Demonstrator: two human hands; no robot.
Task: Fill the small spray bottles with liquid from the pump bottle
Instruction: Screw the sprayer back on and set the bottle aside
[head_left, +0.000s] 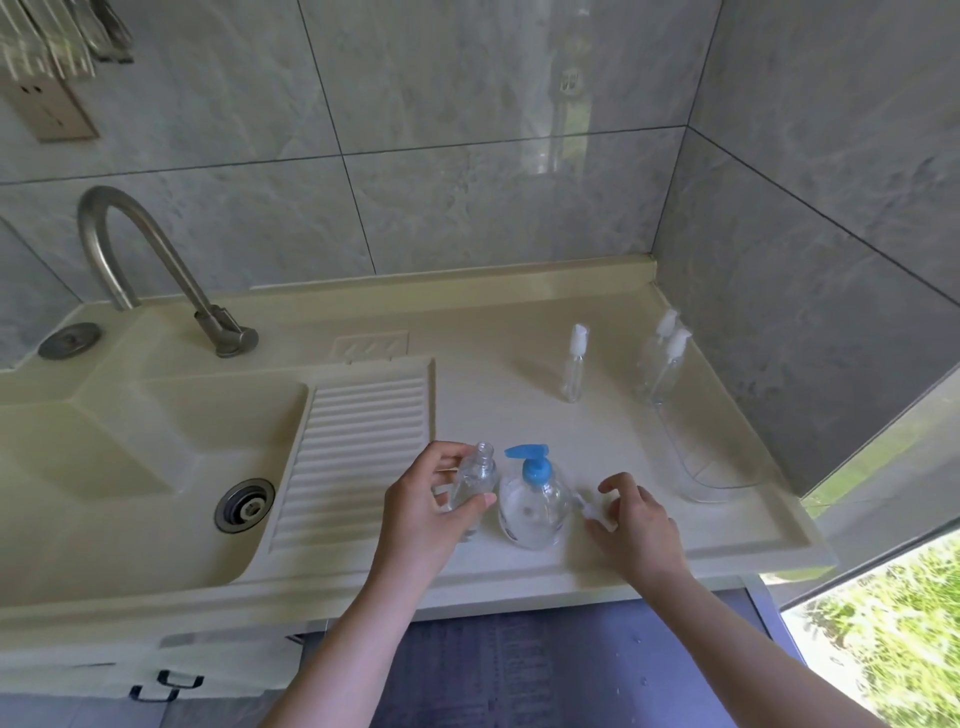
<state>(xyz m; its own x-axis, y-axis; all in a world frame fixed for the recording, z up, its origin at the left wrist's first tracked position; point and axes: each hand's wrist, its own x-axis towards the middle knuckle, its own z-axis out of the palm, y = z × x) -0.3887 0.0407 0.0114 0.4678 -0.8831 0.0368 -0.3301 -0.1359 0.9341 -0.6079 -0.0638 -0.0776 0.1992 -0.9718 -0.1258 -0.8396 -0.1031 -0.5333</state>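
Gripping an uncapped small bottle (475, 480), the left hand (421, 512) curls its fingers and thumb around the clear body, just left of the pump bottle (532, 501). Right of that pump bottle, the right hand (636, 519) pinches a white spray cap (592, 509) at the counter (493, 395). Three capped spray bottles (574, 364) stand well behind. No writing is legible on any label.

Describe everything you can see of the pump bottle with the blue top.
The pump bottle is a rounded, clear plastic bottle with a blue pump head whose spout points left. It stands upright on the counter, near the front edge, between the two hands. Clear liquid seems to fill it. The uncapped small bottle is close on its left; contact is unclear.
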